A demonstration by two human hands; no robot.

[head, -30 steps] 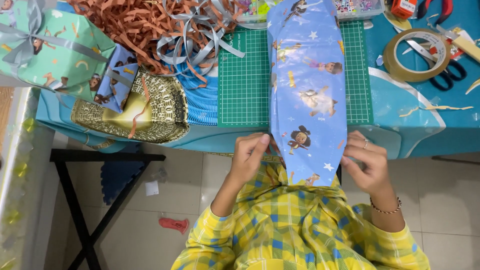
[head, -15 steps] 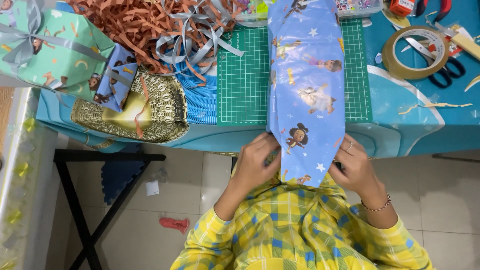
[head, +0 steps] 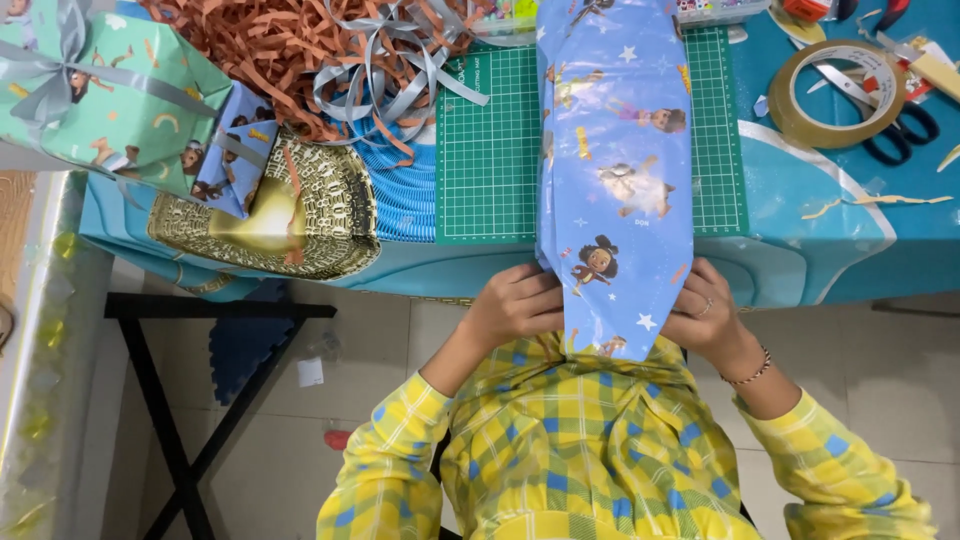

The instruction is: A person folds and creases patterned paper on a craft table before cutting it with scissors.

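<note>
wrapped parcel: long blue parcel [head: 615,170], glossy paper printed with cartoon figures and white stars; lies on the green mat, running from far edge to past the near table edge, near end tapered to a folded point over the lap.
left hand: left hand [head: 518,303] curled, fingers folded against the parcel's left edge at the near end, pinching the paper fold there.
right hand: right hand [head: 702,318] on the parcel's right edge, fingers bent and pressing the paper inward; ring on one finger, bead bracelet at the wrist.
pose: both forearms come up from the lap, hands level with each other, parcel tip between them; sleeves yellow plaid.
cutting mat: green cutting mat [head: 490,150], white grid, flat, under the parcel.
table cover: teal table cover [head: 810,250], smooth, with a pale curved stripe.
shredded paper: orange-brown shredded paper [head: 260,50], crinkled pile, far left of mat.
ribbon: grey ribbon [head: 390,70], loose loops on the shred pile.
gold sheet: gold embossed sheet [head: 300,215], shiny, draped at the near-left table edge.
green gift: green wrapped box [head: 110,95], grey ribbon tied on it, far left.
small gift: small blue wrapped packet [head: 232,150], just right of the green box.
tape: brown tape roll [head: 835,95], ring-shaped, far right.
scissors: black-handled scissors [head: 895,125], touching the tape roll on its right.
</note>
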